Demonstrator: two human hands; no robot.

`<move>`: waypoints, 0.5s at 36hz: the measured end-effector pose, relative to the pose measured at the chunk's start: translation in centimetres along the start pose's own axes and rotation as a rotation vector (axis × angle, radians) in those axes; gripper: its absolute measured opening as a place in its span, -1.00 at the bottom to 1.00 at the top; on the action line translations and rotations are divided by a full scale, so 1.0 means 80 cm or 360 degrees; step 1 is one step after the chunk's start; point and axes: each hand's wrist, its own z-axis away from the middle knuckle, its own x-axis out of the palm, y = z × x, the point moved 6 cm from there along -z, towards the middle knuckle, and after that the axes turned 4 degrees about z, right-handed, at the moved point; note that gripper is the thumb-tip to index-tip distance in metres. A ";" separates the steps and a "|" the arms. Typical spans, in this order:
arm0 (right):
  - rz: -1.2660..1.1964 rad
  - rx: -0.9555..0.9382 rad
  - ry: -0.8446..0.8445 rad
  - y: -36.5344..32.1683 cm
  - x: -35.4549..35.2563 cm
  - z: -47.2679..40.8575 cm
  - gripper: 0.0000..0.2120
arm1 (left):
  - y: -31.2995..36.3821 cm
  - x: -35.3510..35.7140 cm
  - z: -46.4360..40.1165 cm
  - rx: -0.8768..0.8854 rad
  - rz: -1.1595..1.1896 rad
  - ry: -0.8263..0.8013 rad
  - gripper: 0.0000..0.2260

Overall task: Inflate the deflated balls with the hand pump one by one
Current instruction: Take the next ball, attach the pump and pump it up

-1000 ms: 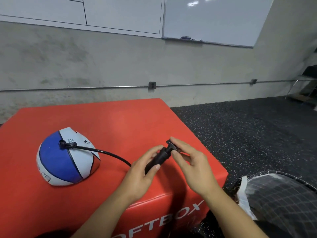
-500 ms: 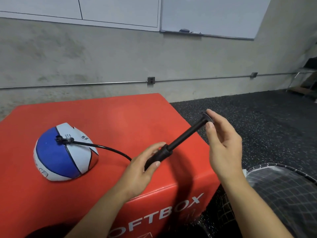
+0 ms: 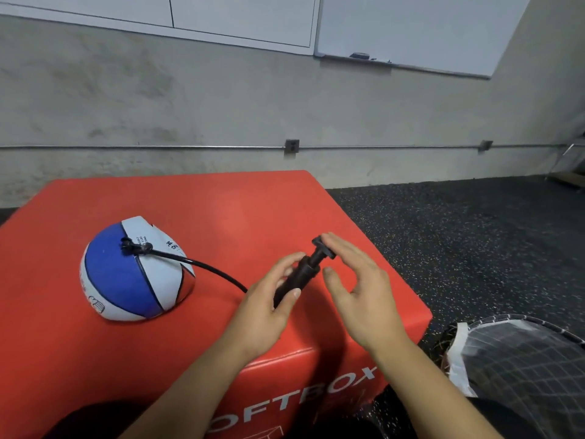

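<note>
Deflated ball (image 3: 133, 274), blue, white and red, on the left of the red box's top surface (image 3: 221, 217), black hose (image 3: 215, 270) plugged into its valve and running right to the hand pump (image 3: 297, 277). Left hand (image 3: 269, 302): fingers curled round the pump barrel; right hand (image 3: 357, 280): fingers straight and slightly spread, pressing the handle (image 3: 323, 248), plunger almost fully in. Netted frame (image 3: 522, 359) on the speckled floor, lower right
</note>
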 end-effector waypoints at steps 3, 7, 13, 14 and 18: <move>-0.0030 0.0006 -0.0051 0.000 0.001 0.007 -0.57 | 0.000 0.000 -0.001 0.0018 -0.0045 0.0036 -0.52; -0.0187 0.0075 0.0069 0.007 -0.009 0.012 -0.69 | 0.006 0.006 0.001 0.0050 -0.0123 0.0023 -0.53; -0.0185 0.0033 0.0199 0.003 -0.024 0.011 -0.73 | 0.011 0.009 0.001 0.0091 -0.0203 -0.0008 -0.50; -0.0186 0.0027 0.0248 0.002 -0.031 0.010 -0.74 | 0.012 0.010 0.002 0.0096 -0.0204 -0.0023 -0.50; -0.0262 0.0097 0.0508 0.006 -0.070 0.001 -0.76 | 0.012 0.013 0.003 0.0100 -0.0223 -0.0062 -0.47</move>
